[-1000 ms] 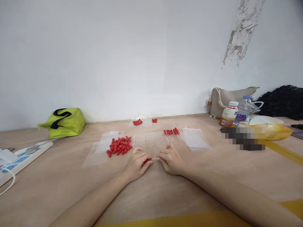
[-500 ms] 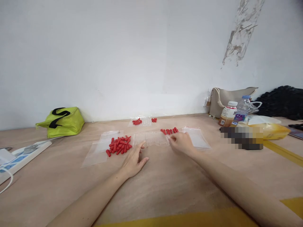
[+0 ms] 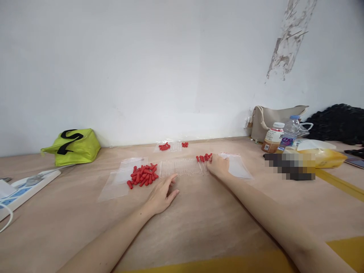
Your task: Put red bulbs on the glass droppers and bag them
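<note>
A row of thin clear tubes lies side by side on the table, and several at its right end carry red rubber bulbs, like droppers. My right hand is at that end with curled, closed fingers beside the bulbs; what they pinch is hidden. Just below the row's left part rests my left hand, fingers and thumb apart, holding nothing. To its upper left, a heap of loose red bulbs sits partly on a clear plastic bag.
Another clear zip bag lies right of my right hand. Near the wall is a bag with more red bulbs and tubes. A lime-green bag and power strip stand left; bottles and a yellow packet right.
My right hand has shifted slightly right and away from me, toward the bulbed end. More of the bulbed tubes' lower lengths show now. My left hand stays nearly still.
</note>
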`<state>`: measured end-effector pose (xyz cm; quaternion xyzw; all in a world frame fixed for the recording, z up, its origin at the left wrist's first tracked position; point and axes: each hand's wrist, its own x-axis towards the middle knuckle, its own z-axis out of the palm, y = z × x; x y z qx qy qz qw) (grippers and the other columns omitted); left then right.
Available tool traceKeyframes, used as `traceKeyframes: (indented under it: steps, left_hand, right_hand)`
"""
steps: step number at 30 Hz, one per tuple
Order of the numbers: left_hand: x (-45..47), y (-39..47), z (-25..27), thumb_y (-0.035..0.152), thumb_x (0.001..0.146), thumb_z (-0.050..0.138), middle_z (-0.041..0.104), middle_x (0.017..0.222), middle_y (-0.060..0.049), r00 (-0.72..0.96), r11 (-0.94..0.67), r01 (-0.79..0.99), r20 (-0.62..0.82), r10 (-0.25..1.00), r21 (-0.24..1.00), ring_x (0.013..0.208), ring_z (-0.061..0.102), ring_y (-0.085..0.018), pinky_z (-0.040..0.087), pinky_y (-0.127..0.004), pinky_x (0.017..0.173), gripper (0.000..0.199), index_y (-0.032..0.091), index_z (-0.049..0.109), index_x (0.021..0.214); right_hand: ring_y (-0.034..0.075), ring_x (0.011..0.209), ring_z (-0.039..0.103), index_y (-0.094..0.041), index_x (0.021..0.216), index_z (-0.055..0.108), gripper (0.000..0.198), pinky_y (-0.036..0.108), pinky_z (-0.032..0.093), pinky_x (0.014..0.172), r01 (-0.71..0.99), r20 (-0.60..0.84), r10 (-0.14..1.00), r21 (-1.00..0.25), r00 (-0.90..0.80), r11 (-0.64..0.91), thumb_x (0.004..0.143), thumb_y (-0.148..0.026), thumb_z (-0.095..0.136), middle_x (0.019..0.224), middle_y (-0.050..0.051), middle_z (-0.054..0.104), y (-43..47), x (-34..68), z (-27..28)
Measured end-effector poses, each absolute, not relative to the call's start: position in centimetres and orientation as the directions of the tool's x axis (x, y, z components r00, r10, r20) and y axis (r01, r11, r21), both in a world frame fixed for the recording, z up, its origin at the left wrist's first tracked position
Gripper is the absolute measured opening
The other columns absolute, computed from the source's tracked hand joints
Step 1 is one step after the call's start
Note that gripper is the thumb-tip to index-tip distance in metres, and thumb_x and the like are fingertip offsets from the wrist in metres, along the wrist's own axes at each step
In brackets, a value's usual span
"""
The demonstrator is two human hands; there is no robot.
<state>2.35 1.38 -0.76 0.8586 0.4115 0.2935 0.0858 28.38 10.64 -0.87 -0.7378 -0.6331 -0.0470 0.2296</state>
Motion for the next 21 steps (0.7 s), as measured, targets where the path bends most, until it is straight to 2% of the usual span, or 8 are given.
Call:
traceKeyframes:
  steps: [3, 8, 13, 18, 21]
  left_hand:
    - [2.36, 1.38, -0.76, 0.023, 0.081, 0.050, 0.055, 0.100, -0.006, 0.486, -0.645, 0.659, 0.435, 0.758, 0.387, 0.090, 0.051, -0.020, 0.041, -0.035, 0.081, 0.048, 0.024, 0.034, 0.125]
    - [2.33, 1.50, -0.84, 0.023, 0.081, 0.050, 0.055, 0.099, -0.006, 0.492, -0.650, 0.657, 0.437, 0.753, 0.382, 0.090, 0.052, -0.019, 0.041, -0.035, 0.081, 0.044, 0.023, 0.037, 0.123]
    - [2.39, 1.49, -0.78, 0.024, 0.081, 0.049, 0.055, 0.099, -0.005, 0.500, -0.649, 0.665, 0.424, 0.755, 0.370, 0.089, 0.052, -0.019, 0.041, -0.034, 0.079, 0.036, 0.023, 0.042, 0.117]
    - [2.45, 1.45, -0.71, 0.023, 0.081, 0.050, 0.056, 0.098, -0.004, 0.502, -0.647, 0.668, 0.420, 0.756, 0.367, 0.088, 0.053, -0.018, 0.042, -0.032, 0.078, 0.032, 0.023, 0.045, 0.112]
    - [2.43, 1.49, -0.73, 0.024, 0.081, 0.049, 0.056, 0.099, -0.005, 0.502, -0.648, 0.668, 0.422, 0.755, 0.366, 0.090, 0.053, -0.019, 0.042, -0.032, 0.078, 0.029, 0.023, 0.046, 0.111]
  right_hand:
    - [0.022, 0.078, 0.056, -0.017, 0.082, 0.055, 0.019, 0.038, 0.026, 0.075, 0.952, 0.364, 0.910, -0.293, 0.196, -0.088, 0.076, -0.029, 0.042, 0.083, 0.008, 0.061, 10.52, 28.33, -0.94]
    - [0.020, 0.077, 0.056, -0.019, 0.073, 0.055, 0.021, 0.038, 0.025, 0.076, 0.939, 0.398, 0.905, -0.344, 0.150, -0.005, 0.076, -0.036, 0.043, 0.075, 0.003, 0.061, 10.04, 27.71, -0.91]
    - [0.018, 0.075, 0.056, -0.019, 0.075, 0.055, 0.016, 0.035, 0.026, 0.076, 0.915, 0.366, 0.914, -0.402, 0.172, -0.011, 0.074, -0.032, 0.045, 0.069, 0.000, 0.061, 10.33, 27.46, -1.14]
    - [0.018, 0.078, 0.055, -0.019, 0.076, 0.057, 0.015, 0.032, 0.026, 0.073, 0.918, 0.390, 0.903, -0.396, 0.182, -0.015, 0.075, -0.028, 0.044, 0.071, 0.001, 0.062, 10.64, 27.68, -1.22]
    - [0.018, 0.078, 0.055, -0.021, 0.076, 0.058, 0.017, 0.032, 0.026, 0.073, 0.927, 0.437, 0.892, -0.370, 0.119, 0.057, 0.076, -0.030, 0.044, 0.072, 0.000, 0.064, 10.31, 27.47, -1.05]
